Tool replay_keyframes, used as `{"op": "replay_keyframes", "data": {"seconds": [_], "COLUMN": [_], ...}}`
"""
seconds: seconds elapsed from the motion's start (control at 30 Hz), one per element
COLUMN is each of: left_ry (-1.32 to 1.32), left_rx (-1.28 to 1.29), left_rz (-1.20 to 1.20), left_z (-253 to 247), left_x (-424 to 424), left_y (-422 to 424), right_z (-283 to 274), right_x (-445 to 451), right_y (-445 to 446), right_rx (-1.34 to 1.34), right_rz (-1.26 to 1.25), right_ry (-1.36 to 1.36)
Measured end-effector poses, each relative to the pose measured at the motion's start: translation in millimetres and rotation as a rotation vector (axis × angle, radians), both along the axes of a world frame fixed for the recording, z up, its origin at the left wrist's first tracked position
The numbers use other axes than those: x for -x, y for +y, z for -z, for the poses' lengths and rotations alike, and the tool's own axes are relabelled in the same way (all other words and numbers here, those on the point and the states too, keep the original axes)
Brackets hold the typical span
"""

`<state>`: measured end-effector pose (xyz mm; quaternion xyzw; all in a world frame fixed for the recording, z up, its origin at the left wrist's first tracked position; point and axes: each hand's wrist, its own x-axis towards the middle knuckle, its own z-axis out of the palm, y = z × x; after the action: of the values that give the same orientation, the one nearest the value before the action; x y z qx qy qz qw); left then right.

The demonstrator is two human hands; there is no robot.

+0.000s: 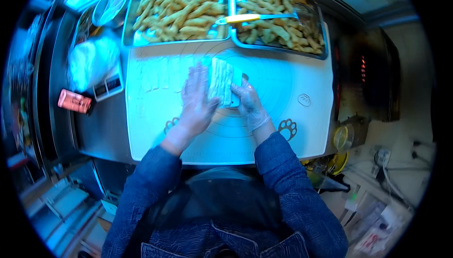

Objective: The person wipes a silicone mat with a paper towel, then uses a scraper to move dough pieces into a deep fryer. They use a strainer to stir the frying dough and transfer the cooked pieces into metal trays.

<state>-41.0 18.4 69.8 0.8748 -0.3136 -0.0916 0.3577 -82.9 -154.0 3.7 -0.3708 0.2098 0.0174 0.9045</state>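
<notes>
Both hands wear clear plastic gloves over the white pastry mat [226, 148]. My right hand [249, 100] grips the right edge of a pale flat plate, perhaps a dough scraper [236, 75]. Several white dough strips [220, 81] lie side by side on or against that plate; the contact beneath is hidden. My left hand [198, 93] is stretched flat along the left side of these strips, thumb near their lower end. More pale dough strips [162, 74] lie spaced apart on the mat left of my left hand, faint in the bluish glare.
Two metal trays of fried dough sticks [184, 10] [279, 31] stand along the back. Yellow-handled tongs [244, 18] rest across their rims. At left are a plastic bag [93, 61], a kitchen scale [109, 86] and a pink box [74, 101]. A dark appliance [371, 74] stands at right.
</notes>
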Motion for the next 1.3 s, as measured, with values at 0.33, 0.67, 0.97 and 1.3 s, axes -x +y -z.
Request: {"op": "replay_keyframes", "data": {"seconds": [0.33, 0.67, 0.97, 1.3], "left_ry": [0.546, 0.543, 0.512, 0.199], "left_rx": [0.502, 0.313, 0.316, 0.118], "left_rz": [-0.285, -0.293, -0.372, -0.291], "left_z": [-55.3, -57.1, -37.7, 28.8], "left_x": [8.9, 19.3, 14.2, -17.2], "left_y": [13.6, -16.5, 5.5, 32.5], "right_z": [-235.0, -226.4, -269.3, -260.3], "right_x": [95.4, 203.2, 137.1, 236.0], "right_y": [-250.0, -552.0, -509.8, -470.0], "right_rx": [0.184, 1.098, 1.693, 1.261], "right_rz": [0.214, 0.676, 0.562, 0.891], "right_ry": [-0.286, 0.309, 1.086, 0.033]}}
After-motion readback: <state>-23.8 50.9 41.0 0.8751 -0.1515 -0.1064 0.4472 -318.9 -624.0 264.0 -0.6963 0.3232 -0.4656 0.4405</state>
